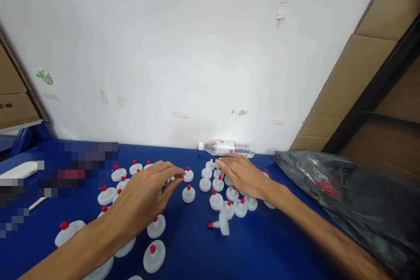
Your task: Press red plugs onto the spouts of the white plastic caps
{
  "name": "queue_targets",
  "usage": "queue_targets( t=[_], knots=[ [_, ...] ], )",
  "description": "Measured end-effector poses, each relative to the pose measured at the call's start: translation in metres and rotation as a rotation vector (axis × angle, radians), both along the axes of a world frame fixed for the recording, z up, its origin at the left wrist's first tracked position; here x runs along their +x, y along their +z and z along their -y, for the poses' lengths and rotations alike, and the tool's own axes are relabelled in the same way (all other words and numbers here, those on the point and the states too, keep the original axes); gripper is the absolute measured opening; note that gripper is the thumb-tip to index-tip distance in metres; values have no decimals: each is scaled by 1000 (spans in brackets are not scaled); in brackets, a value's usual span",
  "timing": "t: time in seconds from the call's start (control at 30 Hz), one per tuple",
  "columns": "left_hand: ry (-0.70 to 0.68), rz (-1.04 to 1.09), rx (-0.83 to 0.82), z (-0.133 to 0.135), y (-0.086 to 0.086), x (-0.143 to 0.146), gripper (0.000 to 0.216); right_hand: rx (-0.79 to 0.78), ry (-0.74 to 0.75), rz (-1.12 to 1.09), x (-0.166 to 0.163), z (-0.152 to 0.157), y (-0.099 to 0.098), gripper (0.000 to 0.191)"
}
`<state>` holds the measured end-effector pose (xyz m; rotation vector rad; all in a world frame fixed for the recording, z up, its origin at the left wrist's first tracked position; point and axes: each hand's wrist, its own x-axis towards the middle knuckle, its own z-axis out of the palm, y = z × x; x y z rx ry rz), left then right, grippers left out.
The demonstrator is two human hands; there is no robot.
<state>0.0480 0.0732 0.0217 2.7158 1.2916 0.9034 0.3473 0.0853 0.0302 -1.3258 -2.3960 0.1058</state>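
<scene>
My left hand [149, 186] is closed in a pinch, thumb and index finger on a small red tip cap [181, 176]; a white nozzle lid shows partly behind these fingers. My right hand [243, 175] reaches palm-down over the cluster on the right, its thumb and fingers bent around a white nozzle lid [217, 166] that they mostly hide. Close to it stand white nozzle lids without red tips [205, 184] and several red-tipped lids [216, 201]. One red-tipped lid [224, 225] lies on its side. Between the hands, another red-tipped lid [188, 194] stands upright.
More red-tipped lids [154, 257] are spread under and around my left forearm on the blue table [187, 249]. A clear plastic bottle [241, 148] lies against the white wall. On the right is a dark plastic bag [370, 205] with red pieces, beside cardboard [354, 65].
</scene>
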Motion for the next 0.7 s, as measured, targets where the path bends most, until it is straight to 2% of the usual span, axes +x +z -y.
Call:
queue_targets(
  t=[0.07, 0.2, 0.3, 0.4, 0.53, 0.7],
  knots=[
    [-34, 42, -8, 0, 0, 2, 23, 25, -20, -33, -2, 3, 6, 51],
    [-69, 171, -20, 3, 3, 6, 20, 116, -78, -132, -10, 17, 25, 29],
    [-46, 251, -40, 8, 7, 8, 18, 117, 36, -137, -21, 31, 34, 16],
    [-3, 358, -119, 14, 11, 11, 16, 118, 194, -121, -32, 43, 36, 23],
    [-23, 425, -205, 20, 16, 14, 15, 128, 249, -153, -40, 50, 32, 48],
    [-81, 392, -124, 22, 20, 16, 17, 200, 293, -209, -42, 52, 28, 44]
  ],
)
